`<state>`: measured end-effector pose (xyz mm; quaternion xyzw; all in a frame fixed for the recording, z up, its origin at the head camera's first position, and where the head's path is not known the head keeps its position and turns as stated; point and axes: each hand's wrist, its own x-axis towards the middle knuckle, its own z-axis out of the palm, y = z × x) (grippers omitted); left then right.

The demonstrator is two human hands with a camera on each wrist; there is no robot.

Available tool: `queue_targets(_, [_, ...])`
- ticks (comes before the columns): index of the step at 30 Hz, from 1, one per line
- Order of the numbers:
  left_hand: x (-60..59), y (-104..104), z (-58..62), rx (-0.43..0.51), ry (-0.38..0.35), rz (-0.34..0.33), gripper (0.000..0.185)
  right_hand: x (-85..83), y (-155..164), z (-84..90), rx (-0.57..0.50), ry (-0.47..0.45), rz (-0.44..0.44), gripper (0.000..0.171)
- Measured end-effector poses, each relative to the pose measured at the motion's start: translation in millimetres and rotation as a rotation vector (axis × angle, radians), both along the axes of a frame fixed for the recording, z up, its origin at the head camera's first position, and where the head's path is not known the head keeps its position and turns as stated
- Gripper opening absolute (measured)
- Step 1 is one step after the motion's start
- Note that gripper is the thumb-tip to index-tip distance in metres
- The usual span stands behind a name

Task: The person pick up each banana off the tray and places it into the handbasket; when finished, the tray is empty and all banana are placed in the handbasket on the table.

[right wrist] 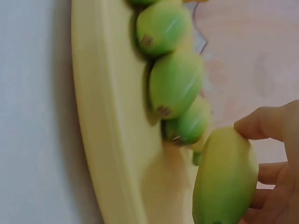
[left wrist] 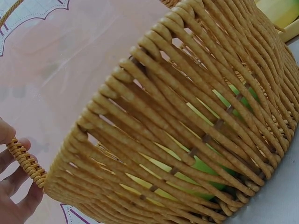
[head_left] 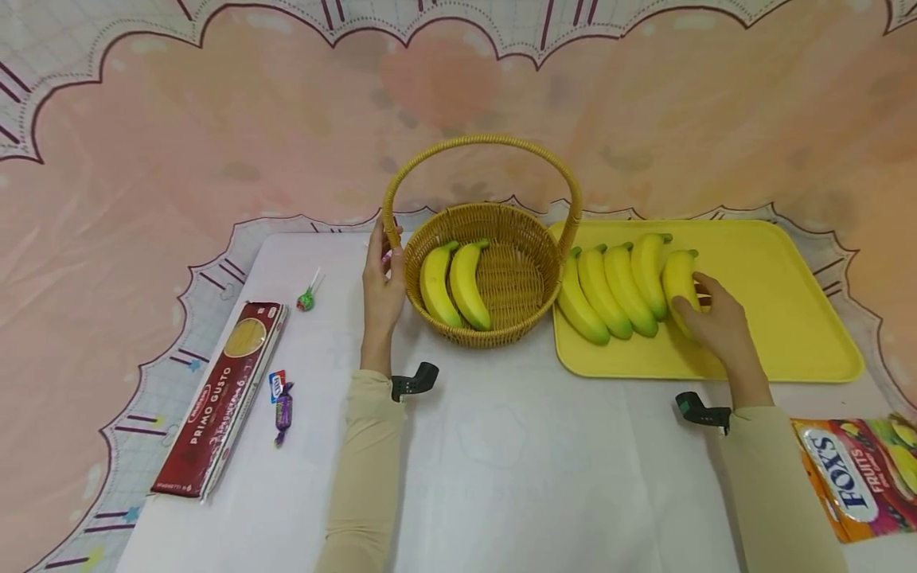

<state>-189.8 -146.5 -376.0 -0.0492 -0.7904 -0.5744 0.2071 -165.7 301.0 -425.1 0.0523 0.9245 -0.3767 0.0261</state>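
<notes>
In the head view, a wicker basket [head_left: 485,338] with a tall arched handle stands mid-table, two bananas [head_left: 469,286] lying side by side in its left half. My left hand [head_left: 382,290] grips the lower left part of the handle; the left wrist view shows its fingers [left wrist: 28,198] around the woven handle [left wrist: 28,164]. On the yellow tray [head_left: 781,302], my right hand [head_left: 719,322] holds the rightmost banana [head_left: 678,280] between thumb and fingers. In the right wrist view this banana [right wrist: 225,179] is tilted apart from several other bananas [right wrist: 175,84] in a row.
Left of the basket lie a red spaghetti pack [head_left: 222,406], a green lollipop [head_left: 306,301], and a purple wrapped candy [head_left: 283,414] beside a small blue-and-red wrapped piece [head_left: 277,385]. A Fox's candy bag [head_left: 860,477] lies at the right front. The basket overlaps the tray's left edge in the head view.
</notes>
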Motion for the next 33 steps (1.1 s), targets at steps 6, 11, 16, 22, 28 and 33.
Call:
queue_targets(6, [1.1,-1,-0.2,0.001,0.008,0.001,0.053,22.8,-9,12.3,-0.037,0.052,0.064,0.068])
queue_targets(11, [0.2,-1,0.7,-0.001,0.015,-0.004,0.053,38.5,-25,22.4,-0.058,0.074,0.128,0.065])
queue_targets(16, [-3.2,-1,2.2,0.001,0.012,-0.001,0.053,46.9,-43,32.6,-0.099,0.112,0.218,0.061])
queue_targets(22, [-2.8,-1,3.7,-0.009,0.011,0.006,0.053,54.0,-73,44.8,-0.139,0.15,0.329,0.058])
queue_targets(28, [0.0,1,1.8,-0.009,0.006,0.004,0.053,51.4,-100,50.2,-0.189,0.189,0.442,0.057])
queue_targets(33, [2.8,1,-1.7,-0.008,-0.002,0.004,0.053,38.1,-123,49.5,-0.197,0.189,0.483,0.057])
